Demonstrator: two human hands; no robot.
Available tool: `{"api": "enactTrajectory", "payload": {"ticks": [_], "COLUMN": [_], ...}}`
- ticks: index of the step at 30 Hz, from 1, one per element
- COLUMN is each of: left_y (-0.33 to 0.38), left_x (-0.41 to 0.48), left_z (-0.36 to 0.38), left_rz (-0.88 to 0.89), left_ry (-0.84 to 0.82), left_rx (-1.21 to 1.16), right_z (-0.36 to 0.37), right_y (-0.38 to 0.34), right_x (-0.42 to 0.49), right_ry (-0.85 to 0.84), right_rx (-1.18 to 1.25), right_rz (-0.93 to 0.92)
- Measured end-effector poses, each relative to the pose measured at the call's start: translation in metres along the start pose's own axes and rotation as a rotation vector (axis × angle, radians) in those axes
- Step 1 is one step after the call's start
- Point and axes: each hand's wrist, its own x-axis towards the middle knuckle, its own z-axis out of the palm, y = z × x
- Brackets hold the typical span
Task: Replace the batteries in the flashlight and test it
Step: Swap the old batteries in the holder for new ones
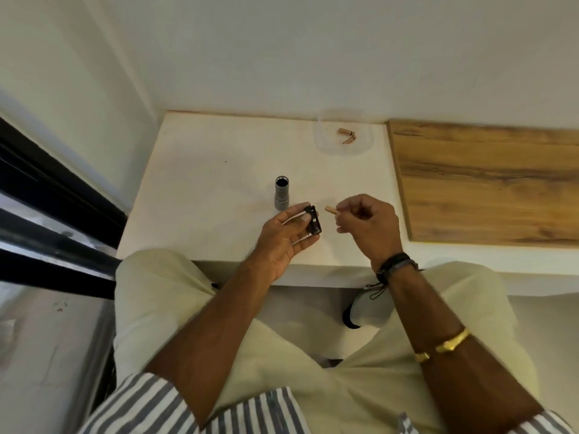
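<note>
Head view: left grip (288, 236) curled round black battery holder (313, 222); right grip (369, 223) pinches copper battery (330, 210) just right of it. Flashlight body (281, 193) stands open-end-up on bench (203, 183), just far of holder. Judgement: match polarity to slot, seat spring end first, hold holder steady.

Plain indoor room, seemingly in a home. A small white worktop (219, 183) fits into a corner of bare white walls (282, 57). A wood-grain panel (485, 183) adjoins it on the right, and a dark window or door frame (47, 198) runs along the left.
</note>
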Motion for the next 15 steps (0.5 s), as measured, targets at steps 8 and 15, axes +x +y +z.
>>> {"api": "enactTrajectory", "payload": {"ticks": [8,15], "left_y": [-0.0013,-0.0034], "left_x": [-0.0056,-0.0083], "left_z": [0.0000,-0.0024], "left_rz": [0.031,0.042], "left_ry": [0.002,-0.006], "left_rx": [0.110,0.158], "right_z": [-0.0031,0.0035], "right_y": [-0.0010,0.0009], "right_x": [-0.0096,-0.0114], "right_ry": [-0.101,-0.016], "right_rx": [0.031,-0.007], "right_rz": [-0.027,-0.079]}}
